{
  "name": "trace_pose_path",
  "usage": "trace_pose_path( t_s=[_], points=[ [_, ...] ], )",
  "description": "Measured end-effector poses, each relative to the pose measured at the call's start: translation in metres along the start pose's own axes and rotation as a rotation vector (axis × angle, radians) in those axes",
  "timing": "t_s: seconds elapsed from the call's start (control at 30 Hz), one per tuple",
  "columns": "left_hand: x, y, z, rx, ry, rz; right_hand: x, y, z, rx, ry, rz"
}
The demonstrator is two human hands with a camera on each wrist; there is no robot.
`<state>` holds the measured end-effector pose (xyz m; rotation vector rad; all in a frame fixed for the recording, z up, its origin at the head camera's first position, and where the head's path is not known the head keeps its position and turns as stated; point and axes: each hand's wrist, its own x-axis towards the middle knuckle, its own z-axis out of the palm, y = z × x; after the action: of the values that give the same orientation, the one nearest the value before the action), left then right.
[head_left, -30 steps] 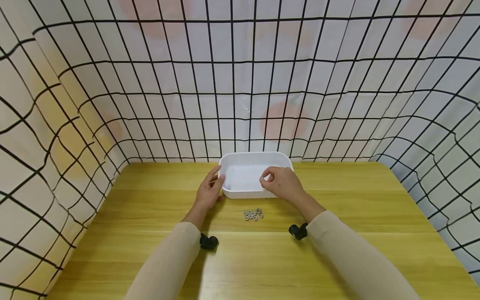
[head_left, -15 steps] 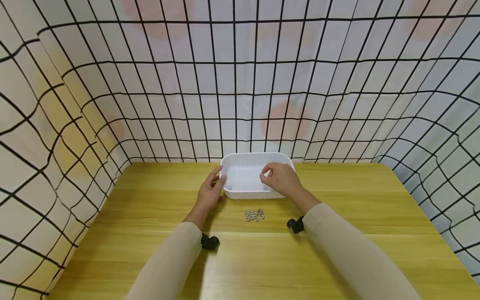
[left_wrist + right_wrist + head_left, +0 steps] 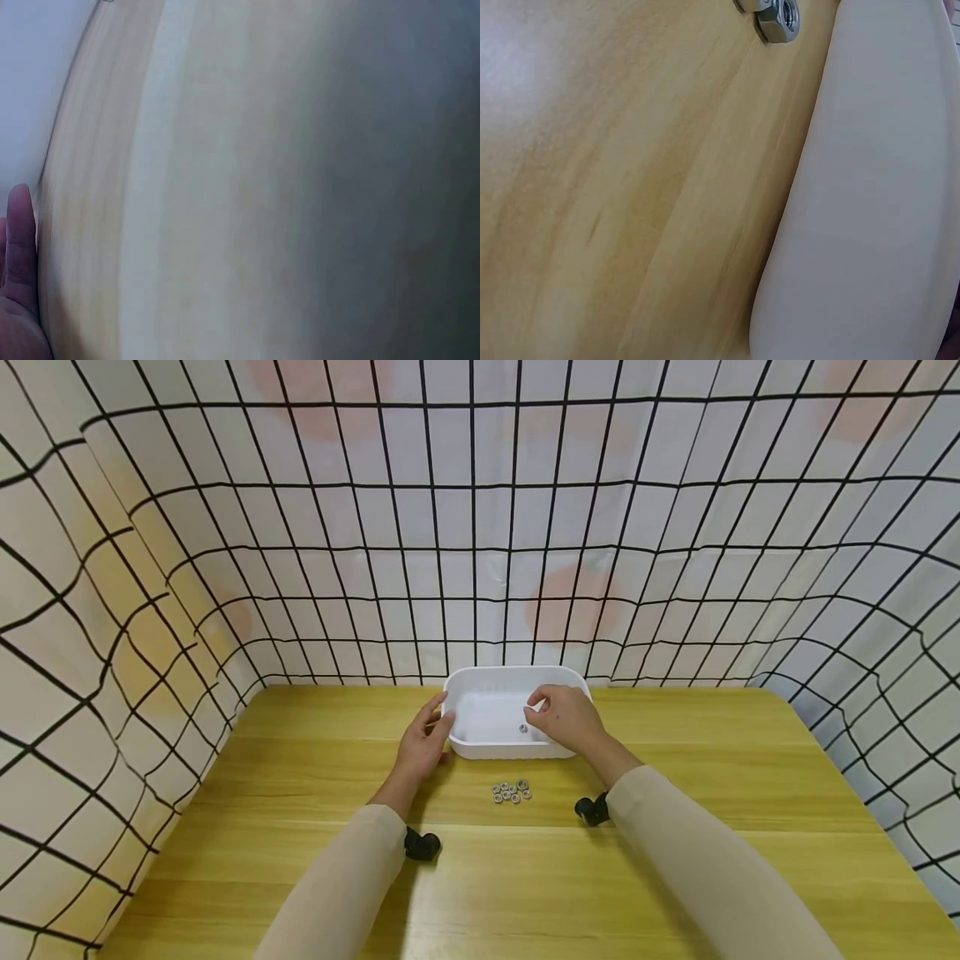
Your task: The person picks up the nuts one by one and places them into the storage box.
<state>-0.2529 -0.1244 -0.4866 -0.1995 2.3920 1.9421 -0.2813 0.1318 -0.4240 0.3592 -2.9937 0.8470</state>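
A white tray [image 3: 480,749] stands near the back of the table. My left hand [image 3: 422,745] is at its left end, with fairly straight fingers touching the wall and rim; in the left wrist view the thumb [image 3: 22,247] lies straight along the tray. My right hand [image 3: 567,718] is over the tray's right part, thumb and index finger apart with nothing visible between them. Below those fingertips, a single hex nut [image 3: 523,727] is in the tray. Several more metal nuts [image 3: 512,792] form a small cluster in front of it, and some nuts [image 3: 781,20] show in the right wrist view.
The wooden table [image 3: 495,885] runs back to a pale curtain behind a black grid [image 3: 491,551], which also closes off both sides. Each wrist wears a small black camera, such as the left one [image 3: 422,845].
The right thumb and index finger pinched a nut over the tray earlier; they have parted, and the nut is now in the tray. The left hand stays at the tray's left end.
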Motion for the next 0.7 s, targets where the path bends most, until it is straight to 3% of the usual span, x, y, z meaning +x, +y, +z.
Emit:
trace_pose_path(
  t_s=[0.33,0.7],
  points=[
    [-0.001,0.000,0.000,0.012,0.002,0.005,-0.010,0.001,0.000,0.077,0.019,0.001],
    [-0.001,-0.001,0.001,0.011,0.008,0.009,-0.035,-0.006,-0.001,0.303,0.090,0.064]
  ],
)
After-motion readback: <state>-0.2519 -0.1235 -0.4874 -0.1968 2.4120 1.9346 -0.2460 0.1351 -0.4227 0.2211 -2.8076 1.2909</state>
